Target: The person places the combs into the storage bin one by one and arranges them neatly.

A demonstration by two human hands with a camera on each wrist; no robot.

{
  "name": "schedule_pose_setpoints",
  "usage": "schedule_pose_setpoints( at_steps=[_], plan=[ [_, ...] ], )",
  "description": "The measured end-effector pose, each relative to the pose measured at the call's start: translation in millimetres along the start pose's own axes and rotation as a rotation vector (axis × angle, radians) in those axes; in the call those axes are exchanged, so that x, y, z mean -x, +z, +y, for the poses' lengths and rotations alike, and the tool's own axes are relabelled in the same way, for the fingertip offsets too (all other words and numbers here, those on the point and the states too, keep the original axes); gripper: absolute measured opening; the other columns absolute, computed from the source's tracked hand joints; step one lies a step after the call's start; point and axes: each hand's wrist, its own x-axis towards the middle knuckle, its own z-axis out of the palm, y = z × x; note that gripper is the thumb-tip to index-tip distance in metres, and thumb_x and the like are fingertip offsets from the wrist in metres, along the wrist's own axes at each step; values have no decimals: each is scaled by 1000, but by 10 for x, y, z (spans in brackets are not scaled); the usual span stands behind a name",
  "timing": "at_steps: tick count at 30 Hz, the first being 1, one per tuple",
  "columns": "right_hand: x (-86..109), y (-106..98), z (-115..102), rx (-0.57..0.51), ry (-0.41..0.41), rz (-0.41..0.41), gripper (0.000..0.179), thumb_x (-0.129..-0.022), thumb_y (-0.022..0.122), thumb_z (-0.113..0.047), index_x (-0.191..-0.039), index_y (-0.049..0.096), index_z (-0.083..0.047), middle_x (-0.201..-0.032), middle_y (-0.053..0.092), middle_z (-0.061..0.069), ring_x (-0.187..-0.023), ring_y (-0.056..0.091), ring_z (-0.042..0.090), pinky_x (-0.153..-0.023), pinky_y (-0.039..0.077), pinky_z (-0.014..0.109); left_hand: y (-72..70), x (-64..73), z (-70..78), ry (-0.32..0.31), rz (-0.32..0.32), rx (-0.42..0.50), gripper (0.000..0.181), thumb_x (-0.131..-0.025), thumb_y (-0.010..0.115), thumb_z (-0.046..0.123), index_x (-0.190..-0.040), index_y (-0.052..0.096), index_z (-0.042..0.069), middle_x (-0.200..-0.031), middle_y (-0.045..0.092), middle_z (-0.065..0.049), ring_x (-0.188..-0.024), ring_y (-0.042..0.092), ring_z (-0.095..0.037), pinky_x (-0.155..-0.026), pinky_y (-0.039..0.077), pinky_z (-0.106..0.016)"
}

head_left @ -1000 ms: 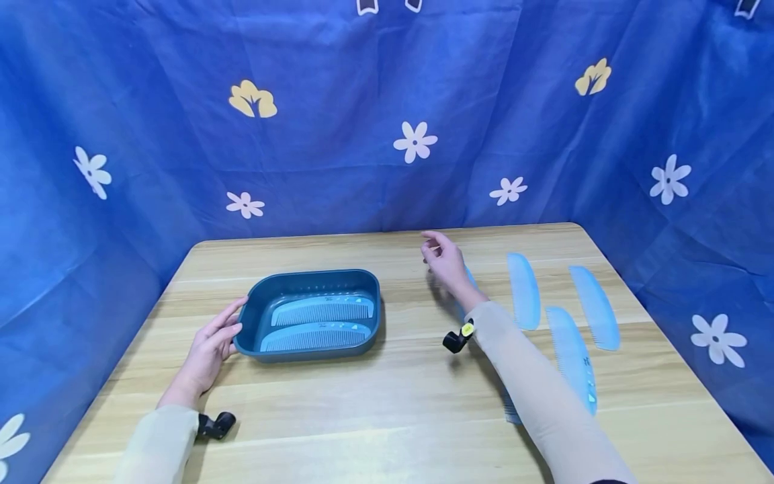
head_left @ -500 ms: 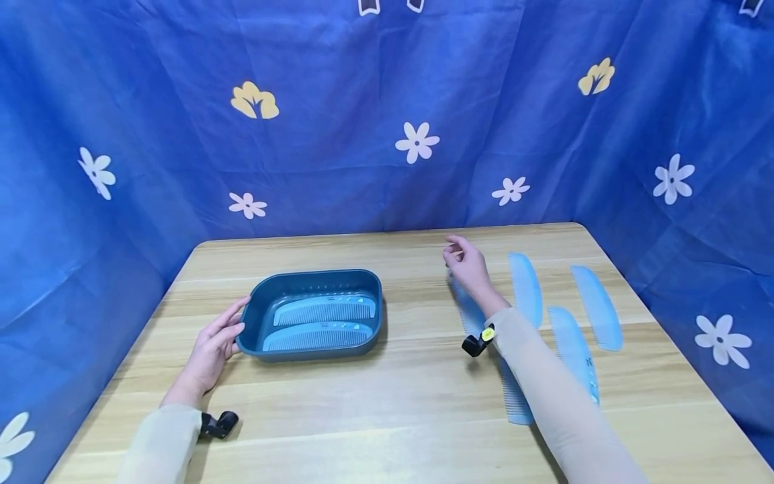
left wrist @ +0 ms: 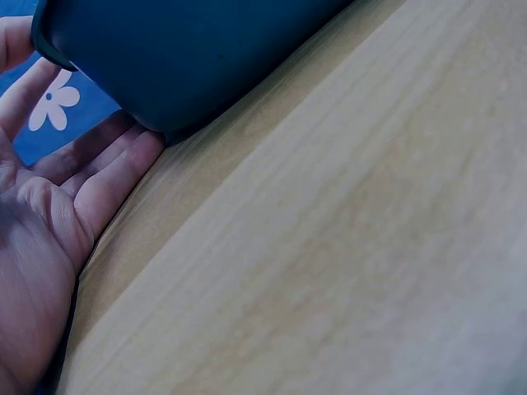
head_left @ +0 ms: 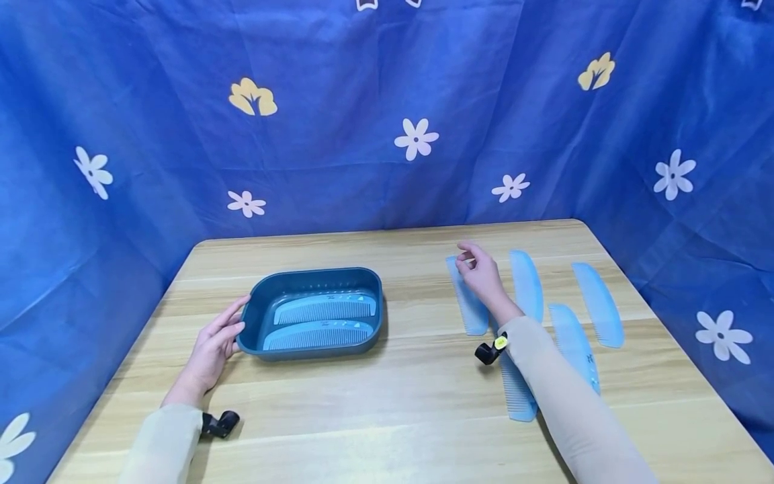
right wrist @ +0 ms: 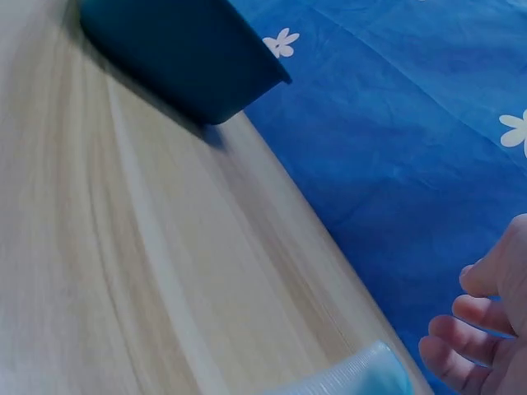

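Observation:
My left hand (head_left: 208, 349) holds the left end of a dark teal plastic basin (head_left: 314, 351), thumb and a finger at its rim. In the left wrist view, the lower fingers (left wrist: 115, 177) lie against the basin's outer wall near its base. Two light blue combs (head_left: 326, 309) lie side by side inside. My right hand (head_left: 484, 274) hovers over the far end of a translucent blue comb (head_left: 470, 306) on the table, fingers loosely bent, nothing between them. In the right wrist view, that comb's end (right wrist: 383, 374) shows below the hand.
Several more blue combs lie on the right of the wooden table (head_left: 387, 417), among them a far-right comb (head_left: 598, 306) and a near comb (head_left: 517, 393) partly under the right sleeve (head_left: 562, 396). A blue flowered curtain (head_left: 338, 168) stands behind the table.
My right hand has moved right and slightly nearer, from left of the comb to over its far end, uncovering more of the combs. The left hand and basin stay in place.

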Motion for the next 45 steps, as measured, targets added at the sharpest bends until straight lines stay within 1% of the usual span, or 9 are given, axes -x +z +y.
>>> schedule_pose_setpoints(
  at_steps=[5, 9, 16, 21, 26, 29, 33, 40, 45],
  plan=[
    [11, -24, 32, 145, -22, -28, 38, -91, 57, -5, -128, 52, -6, -105, 57, 15, -81, 53, 26, -66, 45, 35, -2, 2, -10, -6, 0, -2, 48, -97, 44, 10, -144, 35, 10, -126, 40, -9, -99, 56, -8, -74, 51, -24],
    [33, -58, 54, 242, 1, -77, 42, -90, 59, -7, -130, 50, -2, -109, 54, 19, -85, 53, 29, -71, 45, 39, -1, -12, -9, -7, 1, 1, 48, -97, 45, 10, -144, 35, 10, -126, 41, -8, -98, 56, -8, -73, 51, -24],
    [92, -82, 49, 419, 124, -151, 56, -86, 65, -16, -136, 42, -2, -121, 46, 24, -108, 46, 37, -87, 41, 49, -8, 1, -1, -12, -1, -7, 48, -97, 44, 10, -144, 34, 11, -126, 40, -6, -100, 55, -7, -74, 51, -24],
    [99, -73, 62, 494, 210, -195, 69, -83, 71, -22, -140, 37, -4, -127, 40, 26, -113, 40, 40, -89, 40, 51, -11, 9, -24, -12, 9, 0, 48, -97, 45, 10, -144, 33, 9, -126, 41, -8, -99, 56, -7, -73, 51, -24],
    [85, -58, 62, 563, 246, -216, 72, -81, 72, -25, -141, 36, -4, -126, 41, 27, -112, 40, 42, -87, 41, 51, -10, 5, -32, -7, 5, 5, 48, -97, 45, 10, -144, 34, 10, -128, 41, -5, -101, 55, -7, -74, 51, -24],
    [74, -51, 52, 573, 255, -220, 73, -81, 73, -24, -140, 37, -3, -126, 41, 28, -112, 41, 43, -87, 41, 51, -9, 0, -27, 0, 1, 5, 47, -97, 44, 9, -144, 35, 10, -126, 42, -5, -100, 56, -8, -73, 51, -24],
    [56, -52, 47, 535, 268, -221, 74, -80, 74, -20, -141, 36, -3, -127, 41, 28, -113, 40, 43, -89, 40, 52, -11, -2, -4, 9, -2, 8, 47, -97, 43, 8, -144, 35, 10, -125, 41, -6, -99, 56, -8, -73, 51, -24],
    [30, -44, 31, 501, 281, -227, 75, -79, 74, -18, -141, 34, -2, -129, 42, 28, -117, 37, 43, -92, 39, 52, -6, 2, 20, 7, 7, 7, 47, -97, 44, 8, -144, 35, 10, -124, 41, -9, -98, 57, -9, -73, 51, -25],
    [18, -51, 51, 492, 316, -237, 76, -79, 74, -18, -141, 33, -1, -128, 43, 28, -116, 40, 42, -90, 40, 52, 7, 11, -3, -7, 9, -4, 47, -97, 44, 9, -144, 36, 11, -124, 42, -7, -100, 56, -8, -74, 51, -24]
  ],
)
